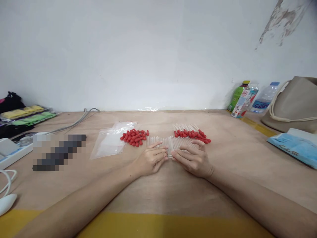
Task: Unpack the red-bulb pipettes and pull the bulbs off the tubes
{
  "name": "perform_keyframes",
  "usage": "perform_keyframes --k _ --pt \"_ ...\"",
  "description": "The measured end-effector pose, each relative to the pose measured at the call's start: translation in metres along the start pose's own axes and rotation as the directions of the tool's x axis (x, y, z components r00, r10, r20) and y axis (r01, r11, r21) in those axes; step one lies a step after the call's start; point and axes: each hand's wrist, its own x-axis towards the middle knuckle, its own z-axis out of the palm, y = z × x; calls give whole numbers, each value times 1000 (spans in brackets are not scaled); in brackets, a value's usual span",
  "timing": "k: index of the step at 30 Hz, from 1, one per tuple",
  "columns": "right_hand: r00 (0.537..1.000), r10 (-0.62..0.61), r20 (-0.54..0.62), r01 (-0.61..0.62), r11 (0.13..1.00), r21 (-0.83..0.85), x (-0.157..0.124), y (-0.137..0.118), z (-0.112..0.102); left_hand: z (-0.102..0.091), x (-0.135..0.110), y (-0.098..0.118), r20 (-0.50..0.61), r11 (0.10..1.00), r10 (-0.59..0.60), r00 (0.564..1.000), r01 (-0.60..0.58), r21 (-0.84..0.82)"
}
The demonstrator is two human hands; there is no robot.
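A row of thin clear glass tubes (169, 145) lies side by side on the table in front of me. My left hand (152, 159) rests on the left part of the row, its fingers stretched over the tubes. On the right part lies my right hand (194, 159), fingers apart and loosely bent. Both hands touch the tubes, and neither is wrapped round one. Behind my left hand is a heap of loose red rubber bulbs (133, 137). Beyond my right hand lie several droppers (189, 133), red bulbs towards me and pale tips pointing to the wall.
Clear plastic bags (107, 143) lie left of the bulbs. Farther left are a pixelated dark object (59, 153), a white power strip (18, 153) and a cable (71, 125). At right stand bottles (239, 99), a grey bag (293, 105) and a blue packet (294, 148).
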Motion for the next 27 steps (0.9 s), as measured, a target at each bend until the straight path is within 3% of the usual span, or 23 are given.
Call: perform_keyframes --k 7,10,15,19,27 --pt "998 -45 -54 44 999 -25 0 0 -3 -2 -1 0 9 999 -13 1000 13 -47" --pt "999 -13 33 11 999 36 1 0 -2 -5 -1 0 24 1000 -12 1000 13 -18" --pt "979 105 173 -144 962 231 2 -1 6 -4 0 -2 -11 995 -10 1000 11 99" --pt "970 145 194 -201 930 307 2 -3 11 -3 1 -1 6 989 -7 1000 6 147" --pt "977 111 184 -169 926 338 5 -4 11 -5 4 1 9 977 55 998 -56 205"
